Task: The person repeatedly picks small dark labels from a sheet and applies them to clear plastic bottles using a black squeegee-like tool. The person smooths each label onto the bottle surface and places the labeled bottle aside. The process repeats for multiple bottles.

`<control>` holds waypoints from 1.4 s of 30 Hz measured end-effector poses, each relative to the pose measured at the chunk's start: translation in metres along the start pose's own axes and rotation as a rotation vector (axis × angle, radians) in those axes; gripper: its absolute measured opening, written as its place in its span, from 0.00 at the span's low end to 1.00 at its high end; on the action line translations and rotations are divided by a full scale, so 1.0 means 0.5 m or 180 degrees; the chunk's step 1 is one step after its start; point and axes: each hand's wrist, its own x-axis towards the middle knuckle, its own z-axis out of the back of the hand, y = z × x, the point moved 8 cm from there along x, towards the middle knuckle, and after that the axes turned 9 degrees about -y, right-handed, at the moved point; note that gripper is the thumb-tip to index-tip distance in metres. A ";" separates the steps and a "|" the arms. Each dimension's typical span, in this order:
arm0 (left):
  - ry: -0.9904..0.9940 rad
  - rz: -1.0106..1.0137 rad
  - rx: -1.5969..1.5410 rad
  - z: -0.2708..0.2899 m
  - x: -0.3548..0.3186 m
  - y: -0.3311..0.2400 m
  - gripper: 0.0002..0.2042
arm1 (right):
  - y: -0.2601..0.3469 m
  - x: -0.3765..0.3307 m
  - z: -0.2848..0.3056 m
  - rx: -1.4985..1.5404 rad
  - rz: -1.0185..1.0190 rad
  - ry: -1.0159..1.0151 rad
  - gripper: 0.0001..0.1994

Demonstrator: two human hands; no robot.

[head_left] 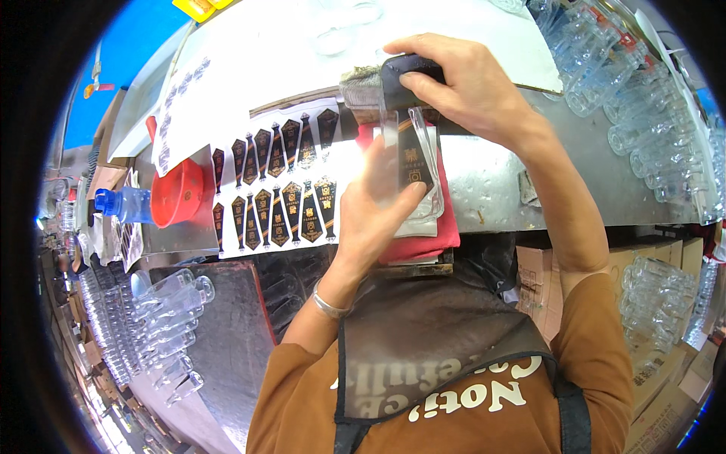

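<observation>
A clear glass bottle (429,136) with a dark, gold-lettered decal (409,155) on its face lies over a white pad and a red cloth (446,216). My left hand (376,208) is closed around the bottle's left side, thumb across its lower part; the fingers are smeared by motion. At the bottle's far end my right hand (469,87) grips a flat black pad (408,76), fingers over its top and thumb on its near face. A sheet of dark tie-shaped decals (265,125), white-backed and in two rows, lies left of my left hand.
A red plastic dipper (178,195) and a blue-capped plastic bottle (125,205) stand at the left. Folded grey cloth (361,89) sits beside the black pad. Clear glass bottles (605,68) crowd the far right; more bottles (170,310) lie lower left. Cardboard boxes (533,276) stand below the metal table (484,189).
</observation>
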 end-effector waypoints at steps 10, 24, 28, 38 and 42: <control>0.0223 -0.1336 0.1256 0.013 -0.042 -0.014 0.55 | 0.173 -0.185 -0.008 0.0241 0.0846 0.0407 0.14; 0.0282 -0.1274 0.1233 0.019 -0.048 -0.005 0.63 | 0.175 -0.181 -0.010 0.0771 0.0745 0.0922 0.14; 0.0358 -0.0986 0.0905 0.018 -0.047 0.005 0.64 | 0.030 -0.090 0.031 0.0438 -0.0111 -0.0025 0.12; 0.0350 -0.1279 0.1049 0.011 -0.046 -0.008 0.59 | 0.057 -0.169 0.044 0.0694 -0.0038 -0.0153 0.14; 0.0486 -0.0937 0.0859 0.018 -0.035 -0.015 0.57 | -0.047 -0.061 0.047 0.0279 -0.0743 -0.0555 0.14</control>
